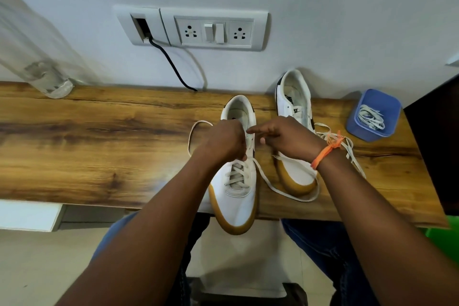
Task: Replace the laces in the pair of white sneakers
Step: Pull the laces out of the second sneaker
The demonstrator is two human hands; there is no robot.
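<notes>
Head view: my left hand (224,140) is curled over the near sneaker (237,181), fingers pinching its lace (268,181) at the upper eyelets — my right hand (285,138) is close beside it, forefinger pointing at the same spot, the other fingers curled; what they hold I cannot tell. The shoe's toe overhangs the desk (99,131) edge. The second sneaker (294,117) lies just right, loose lace trailing — a blue tub (372,117) of laces beyond it.
</notes>
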